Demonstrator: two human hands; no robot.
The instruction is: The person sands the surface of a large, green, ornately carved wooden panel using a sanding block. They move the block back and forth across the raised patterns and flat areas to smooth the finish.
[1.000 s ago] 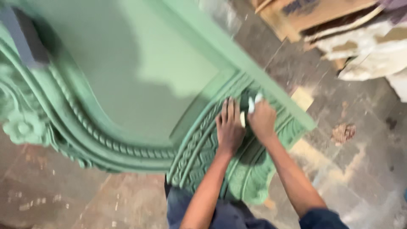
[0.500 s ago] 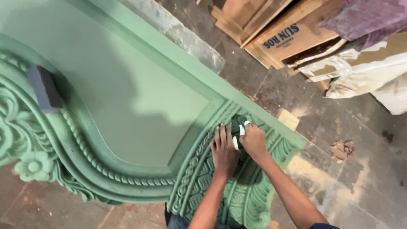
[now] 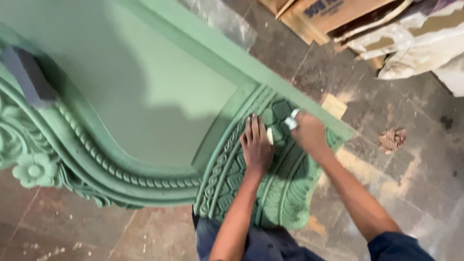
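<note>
A carved wooden panel, painted pale green, is seen from above, lying flat over a dusty stone floor; two bare hands are set on the ornate carving near its lower right corner. The left hand is laid palm down on the relief, its fingers stretched forward and held close together, nothing gripped beneath it; the right hand is curled shut around a small white scrap, seemingly folded abrasive paper, one end of which is pressed to the carved ornament just beside the left hand; a second pale sliver is seen between the two hands, though whether it belongs to the same scrap cannot be told. A rope-twist moulding is run along the curved inner border of the panel, and a carved rosette is set at the left edge. A dark grey block is rested on the panel's upper left. Flattened cardboard and pale crumpled sheeting are piled on the floor at upper right; a small wooden offcut is lodged by the panel's outer edge.
</note>
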